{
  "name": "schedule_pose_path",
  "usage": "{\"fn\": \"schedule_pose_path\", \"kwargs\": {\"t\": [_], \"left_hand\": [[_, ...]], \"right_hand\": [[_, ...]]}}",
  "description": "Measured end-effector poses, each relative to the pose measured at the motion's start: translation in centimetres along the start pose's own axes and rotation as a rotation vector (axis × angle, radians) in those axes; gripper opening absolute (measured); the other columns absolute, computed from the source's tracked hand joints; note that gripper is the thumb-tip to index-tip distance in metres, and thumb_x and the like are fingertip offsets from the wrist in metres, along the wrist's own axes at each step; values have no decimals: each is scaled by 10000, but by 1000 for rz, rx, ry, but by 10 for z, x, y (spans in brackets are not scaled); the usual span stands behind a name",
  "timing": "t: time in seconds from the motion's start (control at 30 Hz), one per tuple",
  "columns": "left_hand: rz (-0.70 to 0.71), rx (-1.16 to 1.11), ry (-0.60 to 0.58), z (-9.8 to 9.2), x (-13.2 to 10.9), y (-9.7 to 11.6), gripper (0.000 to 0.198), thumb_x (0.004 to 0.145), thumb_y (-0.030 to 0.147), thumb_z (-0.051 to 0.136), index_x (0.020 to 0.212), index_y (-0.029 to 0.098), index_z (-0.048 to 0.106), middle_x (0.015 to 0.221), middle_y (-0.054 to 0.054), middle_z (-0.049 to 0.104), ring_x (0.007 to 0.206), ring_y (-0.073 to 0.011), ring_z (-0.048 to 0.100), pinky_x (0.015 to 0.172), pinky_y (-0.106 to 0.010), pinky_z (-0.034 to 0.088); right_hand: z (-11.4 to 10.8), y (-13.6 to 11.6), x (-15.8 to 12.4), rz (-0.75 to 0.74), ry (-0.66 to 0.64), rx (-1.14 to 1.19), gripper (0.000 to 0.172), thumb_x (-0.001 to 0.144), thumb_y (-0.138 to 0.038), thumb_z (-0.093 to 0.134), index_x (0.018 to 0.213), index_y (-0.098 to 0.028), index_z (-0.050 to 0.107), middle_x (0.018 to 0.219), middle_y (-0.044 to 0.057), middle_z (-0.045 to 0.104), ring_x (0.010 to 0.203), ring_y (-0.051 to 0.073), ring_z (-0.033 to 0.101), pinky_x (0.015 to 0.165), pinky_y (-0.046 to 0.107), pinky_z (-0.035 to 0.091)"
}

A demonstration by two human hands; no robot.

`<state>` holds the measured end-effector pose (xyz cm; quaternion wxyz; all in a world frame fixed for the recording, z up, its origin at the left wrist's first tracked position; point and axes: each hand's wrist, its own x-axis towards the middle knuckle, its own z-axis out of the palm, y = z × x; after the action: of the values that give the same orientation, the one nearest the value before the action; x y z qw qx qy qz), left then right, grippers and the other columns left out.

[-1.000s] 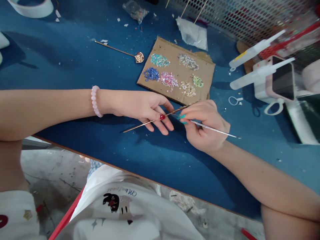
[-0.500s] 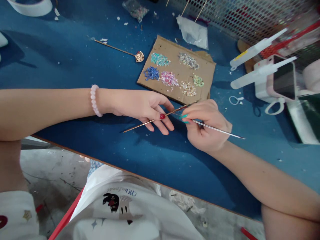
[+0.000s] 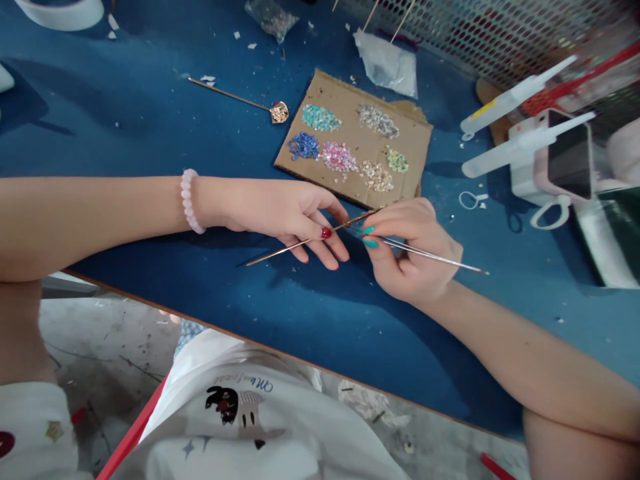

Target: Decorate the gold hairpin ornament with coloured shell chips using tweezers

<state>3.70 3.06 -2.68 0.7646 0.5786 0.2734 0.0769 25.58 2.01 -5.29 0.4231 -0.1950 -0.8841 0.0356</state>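
Between thumb and fingers, my left hand [image 3: 285,212] holds a thin gold-coloured stick [image 3: 280,251] whose far end passes behind my right hand. A pink bead bracelet [image 3: 189,201] circles the left wrist. My right hand [image 3: 417,250] pinches silver tweezers [image 3: 425,253], their tips close to the stick just right of my left fingers; anything between the tips is too small to tell. Behind both hands lies a cardboard piece [image 3: 350,90] with small piles of coloured chips: turquoise [image 3: 321,119], blue [image 3: 303,146], pink [image 3: 339,157], grey, cream and green.
Another gold stick with an ornamented end [image 3: 279,112] lies left of the cardboard. Plastic bags [image 3: 387,63] are behind it. Two white syringes [image 3: 515,150], a white device [image 3: 565,157] and a metal mesh basket [image 3: 450,33] stand right. A white roll [image 3: 65,17] is back left.
My right hand has shifted slightly left and its tweezers have turned a little, with both arms now showing apart. My left hand and the stick stay nearly still.
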Motion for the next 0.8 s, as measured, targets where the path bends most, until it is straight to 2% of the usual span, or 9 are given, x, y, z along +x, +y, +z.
{"fn": "schedule_pose_path", "kwargs": {"t": [0.2, 0.47, 0.8], "left_hand": [[10, 17, 1, 0, -1, 0, 288, 858, 141, 487, 1143, 171, 454, 1151, -66, 689, 956, -150, 690, 686, -182, 520], [25, 33, 2, 1, 3, -1, 279, 867, 123, 462, 1144, 157, 454, 1137, -73, 693, 919, -135, 700, 635, -165, 521], [7, 33, 13, 1, 2, 0, 343, 834, 141, 491, 1171, 163, 436, 1149, -76, 687, 945, -155, 693, 705, -207, 528]], "right_hand": [[0, -2, 1, 6, -17, -10, 88, 852, -170, 588, 880, -238, 541, 751, 39, 682, 687, 216, 672, 641, 393, 502], [1, -1, 1, -12, -16, -17, 133, 827, -116, 599, 873, -222, 534, 738, 43, 683, 676, 203, 668, 641, 370, 505], [1, 0, -1, -17, -3, -6, 139, 828, -116, 605, 882, -225, 539, 746, 40, 683, 686, 195, 666, 654, 353, 534]]}}
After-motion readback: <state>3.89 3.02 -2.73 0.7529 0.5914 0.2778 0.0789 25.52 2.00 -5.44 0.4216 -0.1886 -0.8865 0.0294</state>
